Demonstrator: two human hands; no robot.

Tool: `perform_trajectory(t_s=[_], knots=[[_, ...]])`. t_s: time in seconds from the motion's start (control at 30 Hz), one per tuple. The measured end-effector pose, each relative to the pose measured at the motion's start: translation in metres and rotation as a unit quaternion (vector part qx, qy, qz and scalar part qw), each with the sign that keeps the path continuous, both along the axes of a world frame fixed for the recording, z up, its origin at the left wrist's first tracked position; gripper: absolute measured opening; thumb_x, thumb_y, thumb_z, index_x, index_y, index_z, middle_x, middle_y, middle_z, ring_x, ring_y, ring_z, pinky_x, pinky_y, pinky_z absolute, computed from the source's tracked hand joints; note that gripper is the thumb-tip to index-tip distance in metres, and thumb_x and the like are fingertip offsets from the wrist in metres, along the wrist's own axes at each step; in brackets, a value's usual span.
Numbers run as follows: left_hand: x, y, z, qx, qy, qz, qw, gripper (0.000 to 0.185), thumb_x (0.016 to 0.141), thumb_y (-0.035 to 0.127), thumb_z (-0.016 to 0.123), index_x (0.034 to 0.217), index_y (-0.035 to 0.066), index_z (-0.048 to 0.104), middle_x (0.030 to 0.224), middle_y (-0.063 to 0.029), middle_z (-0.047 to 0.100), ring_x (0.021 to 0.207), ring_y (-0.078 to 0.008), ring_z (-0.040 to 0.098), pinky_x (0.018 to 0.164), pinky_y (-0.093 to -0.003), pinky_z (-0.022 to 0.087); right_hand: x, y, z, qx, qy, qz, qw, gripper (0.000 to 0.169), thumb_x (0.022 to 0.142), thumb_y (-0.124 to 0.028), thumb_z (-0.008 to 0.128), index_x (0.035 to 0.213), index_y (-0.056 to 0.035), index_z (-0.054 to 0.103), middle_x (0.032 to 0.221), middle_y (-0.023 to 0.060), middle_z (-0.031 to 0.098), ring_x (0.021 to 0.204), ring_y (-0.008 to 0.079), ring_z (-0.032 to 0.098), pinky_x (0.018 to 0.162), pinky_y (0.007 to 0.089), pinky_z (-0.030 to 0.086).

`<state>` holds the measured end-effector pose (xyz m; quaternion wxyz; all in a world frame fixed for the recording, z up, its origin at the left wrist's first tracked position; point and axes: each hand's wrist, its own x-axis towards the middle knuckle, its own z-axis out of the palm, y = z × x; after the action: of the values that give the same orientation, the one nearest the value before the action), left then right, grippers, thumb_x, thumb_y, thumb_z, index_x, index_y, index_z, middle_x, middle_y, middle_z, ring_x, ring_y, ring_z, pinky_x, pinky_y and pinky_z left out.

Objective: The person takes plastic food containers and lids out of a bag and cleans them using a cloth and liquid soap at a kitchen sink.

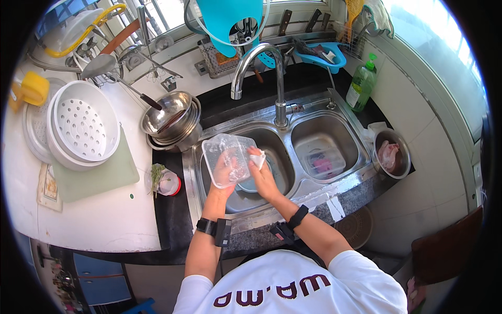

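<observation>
My left hand (225, 168) grips a clear plastic food container (215, 147) from behind and below, over the left sink basin (280, 188). White suds cling to the container's wall. At its right side, my right hand (262, 176) pinches a crumpled white cloth or wipe (257, 159). Beneath the hands, a round, pale bluish vessel is partly visible in the basin. Another clear plastic container (337, 161), with something pink in it, lies in the right sink basin (349, 135). Above and between the basins arches a chrome faucet (280, 78); no water is seen running from it.
Stacked steel bowls (168, 117) stand left of the sink, near a red-rimmed jar (168, 184) with green sprigs. White perforated steamer trays (84, 117) rest farther left. At right are a green soap bottle (361, 86) and a steel bowl (408, 157) of raw meat (388, 155).
</observation>
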<state>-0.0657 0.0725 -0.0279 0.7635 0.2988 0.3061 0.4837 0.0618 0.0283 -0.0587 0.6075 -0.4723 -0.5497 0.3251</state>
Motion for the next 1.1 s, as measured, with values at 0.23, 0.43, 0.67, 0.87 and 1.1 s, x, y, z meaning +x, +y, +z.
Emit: perform_trajectory(t_s=[0.23,0.43,0.67,0.87,1.1], knots=[[0.009,-0.011,0.005,-0.028,-0.094,-0.014,0.995,0.039,0.094,0.021,0.050,0.132,0.011,0.044,0.124,-0.0074,0.053,0.107,-0.0199,0.056,0.088,-0.0352,0.048,0.014,0.005,0.061,0.040,-0.159,0.026,0.986,0.044,0.095,-0.028,0.040,0.132,-0.0046,0.045,0.142,0.0175,0.036,0.133,0.0336,0.030,0.110,0.0394,0.020],[-0.011,-0.017,0.000,0.021,-0.045,-0.009,0.999,0.038,0.092,0.012,0.053,0.129,0.009,0.047,0.100,-0.0031,0.058,0.083,-0.0134,0.057,0.069,-0.0288,0.050,0.031,0.005,0.012,-0.196,0.381,0.115,0.896,0.050,0.095,-0.045,0.042,0.132,-0.0117,0.047,0.135,0.0066,0.047,0.122,0.0265,0.045,0.101,0.0454,0.035],[-0.010,-0.018,0.018,0.046,0.149,-0.166,0.974,0.043,0.092,0.029,0.057,0.127,0.005,0.050,0.110,-0.0053,0.058,0.092,-0.0181,0.058,0.081,-0.0334,0.050,0.057,0.011,-0.027,-0.293,0.522,0.209,0.773,0.047,0.090,-0.045,0.055,0.124,-0.0130,0.052,0.120,0.0069,0.057,0.112,0.0237,0.053,0.095,0.0429,0.042],[-0.040,-0.014,0.036,-0.135,-0.001,0.050,0.990,0.047,0.091,0.050,0.051,0.090,0.003,0.061,0.075,-0.0047,0.058,0.067,-0.0149,0.058,0.059,-0.0285,0.047,0.082,0.004,-0.016,-0.177,0.438,0.169,0.865,0.056,0.085,-0.030,0.067,0.131,-0.0071,0.044,0.125,0.0082,0.051,0.114,0.0200,0.050,0.093,0.0360,0.043],[-0.031,-0.012,0.028,0.078,0.421,0.216,0.878,0.060,0.091,0.055,0.047,0.063,0.003,0.057,0.053,-0.0020,0.047,0.051,-0.0133,0.047,0.050,-0.0299,0.036,0.074,0.021,0.012,-0.089,0.217,-0.018,0.972,0.046,0.095,-0.039,0.047,0.119,-0.0003,0.057,0.109,0.0068,0.062,0.099,0.0174,0.058,0.088,0.0293,0.043]])
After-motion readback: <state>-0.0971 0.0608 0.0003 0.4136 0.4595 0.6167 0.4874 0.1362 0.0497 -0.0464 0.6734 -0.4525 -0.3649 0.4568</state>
